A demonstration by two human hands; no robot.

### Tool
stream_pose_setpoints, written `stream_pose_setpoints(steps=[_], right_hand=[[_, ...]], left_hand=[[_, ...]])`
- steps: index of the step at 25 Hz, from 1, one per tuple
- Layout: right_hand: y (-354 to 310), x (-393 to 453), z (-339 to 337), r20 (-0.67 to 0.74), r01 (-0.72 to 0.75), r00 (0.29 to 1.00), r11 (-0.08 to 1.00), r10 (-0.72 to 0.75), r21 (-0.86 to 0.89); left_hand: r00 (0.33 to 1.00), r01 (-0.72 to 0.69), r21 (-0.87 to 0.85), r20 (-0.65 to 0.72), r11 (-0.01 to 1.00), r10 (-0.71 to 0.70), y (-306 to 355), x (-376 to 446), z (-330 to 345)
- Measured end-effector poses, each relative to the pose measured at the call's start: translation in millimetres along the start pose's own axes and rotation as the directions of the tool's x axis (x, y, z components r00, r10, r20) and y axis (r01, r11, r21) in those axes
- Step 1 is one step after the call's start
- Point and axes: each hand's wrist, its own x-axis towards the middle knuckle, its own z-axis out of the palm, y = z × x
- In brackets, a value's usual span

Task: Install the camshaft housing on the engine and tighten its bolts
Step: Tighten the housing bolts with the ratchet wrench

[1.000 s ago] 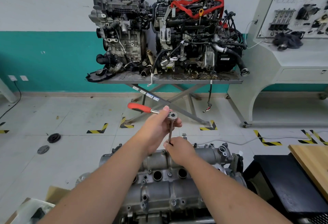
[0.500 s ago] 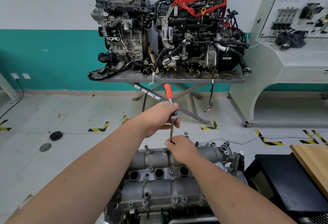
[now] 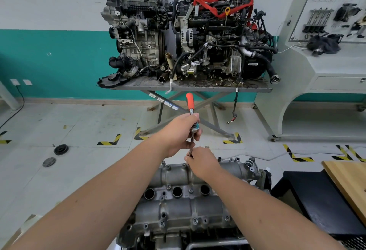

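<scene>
Your left hand (image 3: 178, 131) was curled round the head end of one ratchet (image 3: 193, 119), its red grip pointing up and slightly away from you toward the far table. From the ratchet head one thin extension (image 3: 191, 147) ran nearly straight down, so the tool's long axis bent: handle upward, extension close to vertical. Your right hand (image 3: 202, 162) pinched the lower end of that extension with curled fingers, just above the far edge of the housing (image 3: 178, 206); the socket and the bolt under it were hidden by the hand.

The housing sat on top of the engine directly below you, its long axis running left to right across the view. Three round plug wells (image 3: 177, 191) showed in a row along its middle; several small bolts (image 3: 195, 220) dotted its near and far flanges, too many hidden by your arms to count.

Two engines (image 3: 190, 38) stood side by side on one scissor table (image 3: 190, 87) against the teal wall, the right one draped with one red strap (image 3: 221, 10). Two dark discs (image 3: 61, 149) lay on the floor to your left, well apart from the work. One wooden board (image 3: 350, 182) rested on a black stand at your right.
</scene>
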Motion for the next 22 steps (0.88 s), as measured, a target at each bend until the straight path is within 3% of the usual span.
stream_pose_setpoints(steps=[9, 16, 22], right_hand=[[0.4, 0.3, 3.6, -0.044, 0.021, 0.999, 0.999, -0.023, -0.043], [1.2, -0.9, 7.0, -0.093, 0.024, 0.995, 0.999, -0.028, -0.037], [2.0, -2.1, 7.2, -0.095, 0.048, 0.994, 0.999, -0.049, -0.017]], left_hand=[[0.999, 0.002, -0.135, -0.051, 0.991, -0.009, 2.1, -2.6, 1.1], [0.990, -0.022, -0.043, -0.137, 0.999, 0.016, -2.2, 2.0, 6.7], [0.989, -0.012, -0.071, -0.151, 0.997, 0.001, -4.5, 2.8, 9.3]])
